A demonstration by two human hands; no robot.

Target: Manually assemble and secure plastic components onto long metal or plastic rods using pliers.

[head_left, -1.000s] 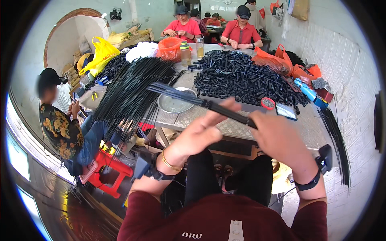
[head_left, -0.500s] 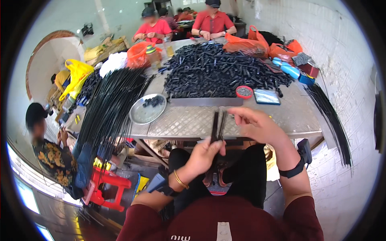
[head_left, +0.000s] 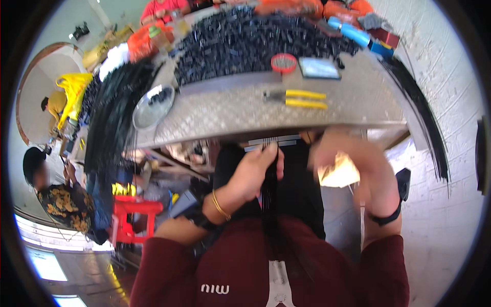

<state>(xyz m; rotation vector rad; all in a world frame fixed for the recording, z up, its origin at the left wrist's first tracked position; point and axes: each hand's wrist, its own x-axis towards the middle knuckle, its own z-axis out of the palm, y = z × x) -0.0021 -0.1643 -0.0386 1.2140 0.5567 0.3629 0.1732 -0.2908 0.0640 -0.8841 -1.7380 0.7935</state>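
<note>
My left hand [head_left: 255,171] is closed around a bundle of thin black strands [head_left: 269,197]. The bundle stands over my lap, its upper ends just below the table's front edge and its lower part hanging down against my shirt. My right hand [head_left: 335,153] is to the right of the bundle and apart from it, beneath the table edge. Motion smears its fingers, so I cannot make out how they are set. Pliers with yellow handles [head_left: 306,97] lie on the table beyond my hands.
A heap of small black pieces [head_left: 266,41] covers the middle of the table [head_left: 215,110]. Around it are a metal dish [head_left: 146,120], a red round container [head_left: 284,63] and a small flat case [head_left: 319,68]. Long black strands [head_left: 110,117] overhang the left; more [head_left: 419,112] lie right.
The view has tipped downward. My right hand has drawn back from the top of the bundle. The bundle has come lower, toward my body, and the pliers now show on the table.
</note>
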